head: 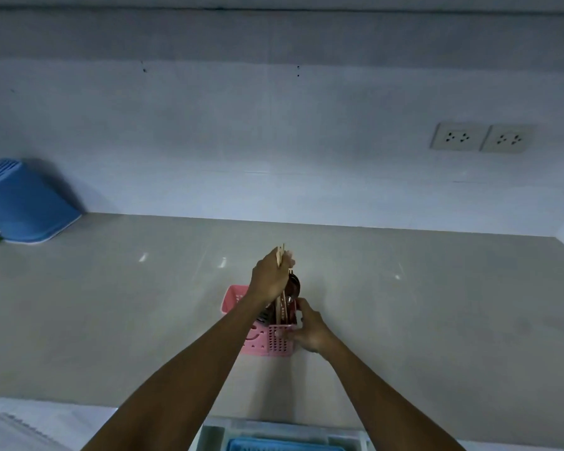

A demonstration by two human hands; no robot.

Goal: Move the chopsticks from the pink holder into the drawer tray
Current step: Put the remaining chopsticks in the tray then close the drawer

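A pink perforated holder [275,343] stands on the beige counter, in the middle of the view. My left hand [269,276] is closed around a bundle of pale wooden chopsticks [280,255], whose tops poke out above my fist while their lower ends still reach down into the holder. My right hand [310,330] grips the holder's right side. Dark spoons [294,284] also stand in the holder. Below the counter edge, the open drawer shows a blue tray [284,445] inside a pale organiser.
A blue plastic container [23,203] stands at the far left against the wall, with something green beside it. Two wall sockets [481,138] sit at the upper right. The counter [437,304] stretches wide on both sides of the holder.
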